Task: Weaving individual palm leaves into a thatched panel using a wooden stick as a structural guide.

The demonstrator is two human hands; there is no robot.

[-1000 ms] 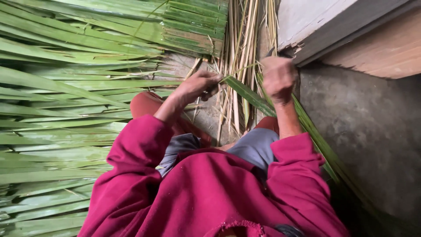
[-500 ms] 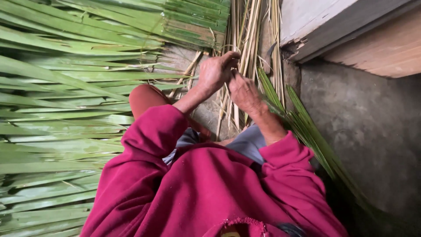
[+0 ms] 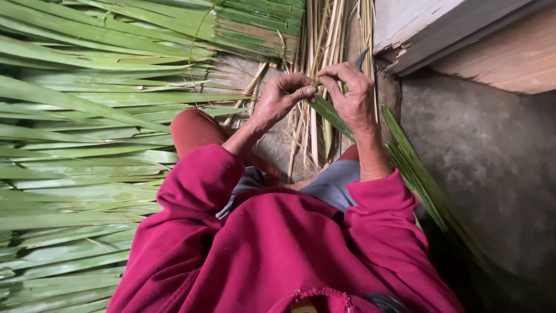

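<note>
The left hand [image 3: 284, 95] and the right hand [image 3: 350, 95] meet in front of the person's knees, both pinching the near end of one green leaf strip [image 3: 329, 116] between thumb and fingers. The right hand also grips a dark blade [image 3: 361, 58]. Too many to count, whole green leaves [image 3: 87, 145] cover the floor at left; pale stripped ribs [image 3: 318, 40] lie ahead, suggesting work well underway.
</note>
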